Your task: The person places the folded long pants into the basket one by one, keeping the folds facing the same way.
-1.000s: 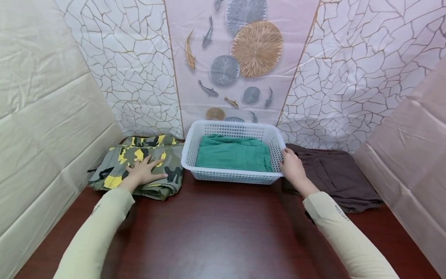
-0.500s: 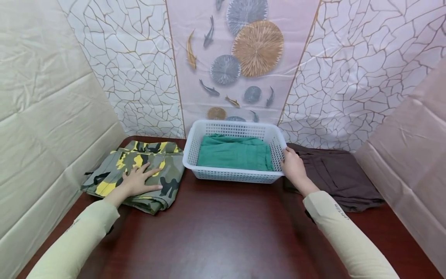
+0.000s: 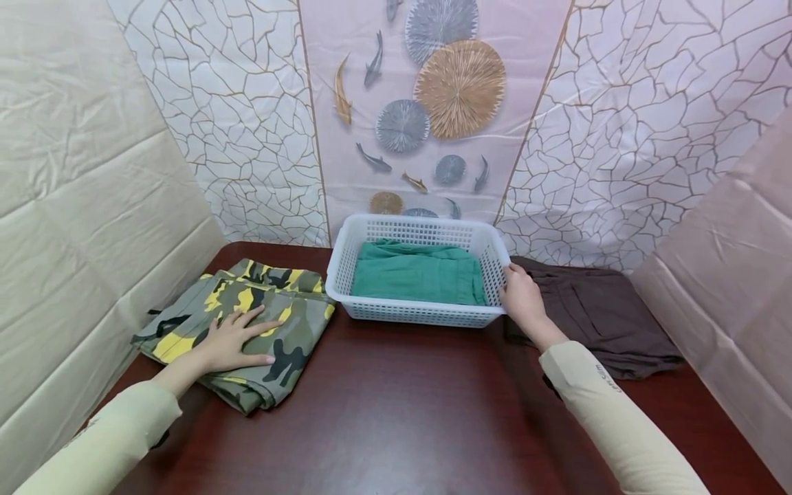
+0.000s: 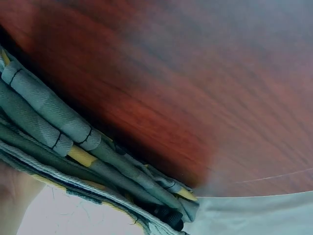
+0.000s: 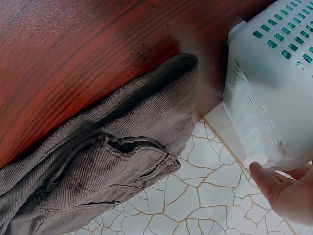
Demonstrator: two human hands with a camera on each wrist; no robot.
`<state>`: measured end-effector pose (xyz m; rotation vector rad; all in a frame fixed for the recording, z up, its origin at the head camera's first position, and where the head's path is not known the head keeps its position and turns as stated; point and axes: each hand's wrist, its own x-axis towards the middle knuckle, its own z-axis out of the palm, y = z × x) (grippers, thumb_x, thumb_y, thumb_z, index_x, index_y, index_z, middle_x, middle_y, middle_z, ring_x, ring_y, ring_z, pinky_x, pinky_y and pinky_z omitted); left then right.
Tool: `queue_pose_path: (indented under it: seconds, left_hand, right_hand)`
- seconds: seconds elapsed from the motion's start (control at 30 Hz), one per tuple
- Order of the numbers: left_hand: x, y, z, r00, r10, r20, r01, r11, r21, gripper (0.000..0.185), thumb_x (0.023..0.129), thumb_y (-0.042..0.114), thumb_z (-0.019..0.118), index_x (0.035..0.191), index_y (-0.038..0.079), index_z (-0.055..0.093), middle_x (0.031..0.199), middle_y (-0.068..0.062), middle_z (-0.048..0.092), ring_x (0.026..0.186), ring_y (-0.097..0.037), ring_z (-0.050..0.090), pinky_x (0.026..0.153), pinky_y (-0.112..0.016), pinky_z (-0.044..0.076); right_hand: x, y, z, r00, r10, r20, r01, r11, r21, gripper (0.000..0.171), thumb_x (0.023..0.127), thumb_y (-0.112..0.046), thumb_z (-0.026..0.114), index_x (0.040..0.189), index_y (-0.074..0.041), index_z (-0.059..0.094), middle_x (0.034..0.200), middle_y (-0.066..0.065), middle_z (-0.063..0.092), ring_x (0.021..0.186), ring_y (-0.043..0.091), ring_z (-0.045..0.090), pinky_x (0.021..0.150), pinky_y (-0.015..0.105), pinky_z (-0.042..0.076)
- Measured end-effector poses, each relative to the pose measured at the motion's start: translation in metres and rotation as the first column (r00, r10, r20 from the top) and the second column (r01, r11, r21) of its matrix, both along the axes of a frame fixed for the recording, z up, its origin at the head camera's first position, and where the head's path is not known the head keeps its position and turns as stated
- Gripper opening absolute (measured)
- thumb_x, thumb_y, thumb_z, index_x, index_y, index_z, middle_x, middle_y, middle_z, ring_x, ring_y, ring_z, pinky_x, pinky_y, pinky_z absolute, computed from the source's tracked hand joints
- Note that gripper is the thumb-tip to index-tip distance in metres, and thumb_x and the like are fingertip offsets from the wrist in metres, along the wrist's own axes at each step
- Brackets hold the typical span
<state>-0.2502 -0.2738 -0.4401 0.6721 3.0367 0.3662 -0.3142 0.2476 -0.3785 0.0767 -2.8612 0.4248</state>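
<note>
A folded camouflage garment [image 3: 284, 344] in grey, yellow and black lies on the left of the table, its layered edges [image 4: 73, 142] filling the lower left of the left wrist view. My left hand [image 3: 232, 344] rests flat on top of it with fingers spread. In the middle at the back stands a white plastic basket [image 3: 427, 316] with a folded green garment [image 3: 421, 271] inside. My right hand [image 3: 522, 295] grips the basket's right rim; in the right wrist view the thumb and fingers of this hand [image 5: 288, 193] hold that rim.
To the right of the basket lies a folded dark brown garment [image 3: 600, 316], with a pocket opening visible in the right wrist view. The reddish-brown table [image 3: 396, 412] extends toward me. Fabric-covered walls [image 3: 80, 192] enclose the left, back and right.
My left hand and the camouflage garment under it have moved toward me and a little left, away from the back wall. The right hand still holds the basket, which stays in place.
</note>
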Motion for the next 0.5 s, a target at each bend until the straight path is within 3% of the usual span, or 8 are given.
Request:
queue_pose_path:
  seconds: [0.27, 0.5]
  left_hand:
    - [0.018, 0.0, -0.004, 0.995, -0.059, -0.079, 0.057, 0.998, -0.035, 0.07, 0.079, 0.062, 0.062, 0.14, 0.031, 0.046, 0.15, -0.019, 0.031, 0.13, -0.058, 0.028, 0.09, -0.081, 0.021]
    - [0.031, 0.006, -0.007, 0.99, -0.102, -0.094, 0.1, 0.995, -0.026, 0.07, 0.079, 0.063, 0.062, 0.139, 0.033, 0.046, 0.15, -0.018, 0.031, 0.129, -0.059, 0.028, 0.088, -0.082, 0.023]
  right_hand:
    - [0.001, 0.0, -0.001, 1.0, 0.003, -0.025, -0.003, 1.0, -0.002, 0.043, 0.089, 0.002, 0.052, 0.129, 0.017, 0.046, 0.137, 0.035, 0.04, 0.112, 0.047, 0.053, 0.087, 0.053, 0.049]
    - [0.0, -0.001, 0.0, 1.0, 0.0, -0.021, 0.001, 1.0, 0.003, 0.043, 0.089, 0.002, 0.052, 0.129, 0.017, 0.046, 0.137, 0.034, 0.041, 0.113, 0.047, 0.053, 0.088, 0.053, 0.049]
